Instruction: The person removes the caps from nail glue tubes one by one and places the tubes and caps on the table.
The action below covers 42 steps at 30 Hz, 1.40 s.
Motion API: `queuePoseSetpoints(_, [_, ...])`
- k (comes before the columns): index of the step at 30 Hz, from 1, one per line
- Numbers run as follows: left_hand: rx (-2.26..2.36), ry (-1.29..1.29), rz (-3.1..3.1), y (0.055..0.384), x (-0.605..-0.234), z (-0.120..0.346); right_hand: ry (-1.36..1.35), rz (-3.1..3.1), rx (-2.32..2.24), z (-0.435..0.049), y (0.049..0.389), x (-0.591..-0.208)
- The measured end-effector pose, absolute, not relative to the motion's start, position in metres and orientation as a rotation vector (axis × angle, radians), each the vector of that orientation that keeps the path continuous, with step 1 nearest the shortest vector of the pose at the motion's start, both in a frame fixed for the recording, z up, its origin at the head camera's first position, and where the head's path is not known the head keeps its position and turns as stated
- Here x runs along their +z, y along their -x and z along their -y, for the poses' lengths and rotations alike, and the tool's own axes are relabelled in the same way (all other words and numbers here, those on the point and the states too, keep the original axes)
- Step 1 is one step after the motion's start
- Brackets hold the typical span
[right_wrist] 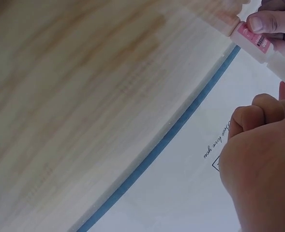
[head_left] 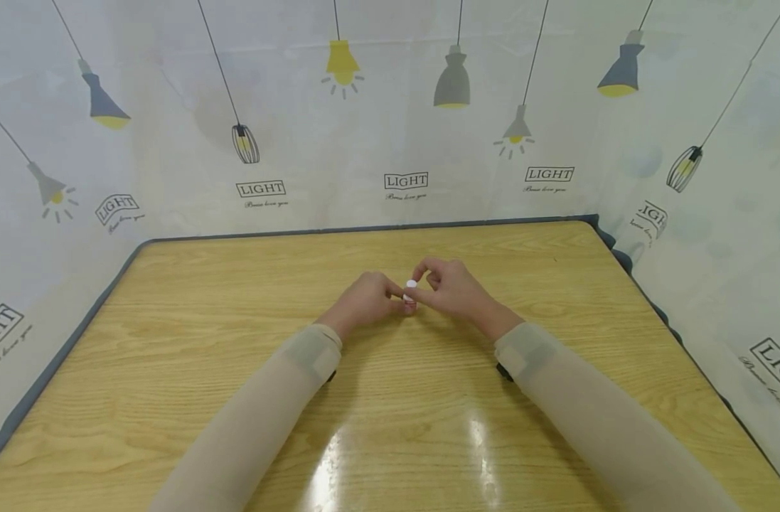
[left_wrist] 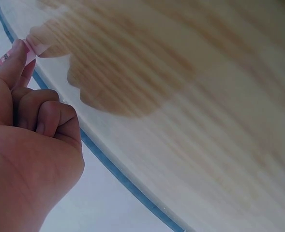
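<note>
A small bottle with a pink label (right_wrist: 255, 38) and a white cap (right_wrist: 281, 67) stands upright at the tabletop, its base meeting its own reflection in the right wrist view. My left hand (head_left: 369, 299) pinches the bottle's body between thumb and fingers, partly covering the label. At the top, the thumb and index finger of my right hand (head_left: 456, 290) hold the cap from either side; its other fingers are curled in. Only a sliver of the pink label (left_wrist: 30, 47) shows past the thumb in the left wrist view.
Both hands work over the middle of a glossy wooden table (head_left: 249, 284). A dark blue edging (head_left: 364, 229) runs along its far side. Behind and beside it hangs a pale backdrop (head_left: 338, 142) printed with lamps and lettering.
</note>
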<state>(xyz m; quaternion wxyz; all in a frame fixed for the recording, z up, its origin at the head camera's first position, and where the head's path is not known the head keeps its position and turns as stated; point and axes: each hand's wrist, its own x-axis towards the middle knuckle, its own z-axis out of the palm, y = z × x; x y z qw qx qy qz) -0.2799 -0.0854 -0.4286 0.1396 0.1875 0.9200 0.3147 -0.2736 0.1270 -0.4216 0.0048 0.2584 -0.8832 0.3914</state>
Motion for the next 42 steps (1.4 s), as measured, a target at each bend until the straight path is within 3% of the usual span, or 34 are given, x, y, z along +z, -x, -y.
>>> queuePoseSetpoints(42, [0.933,-0.565,-2.666,0.2788,-0.4333,0.0855,-0.87,2.722,1.328,-0.1277,0.2726,-0.4254])
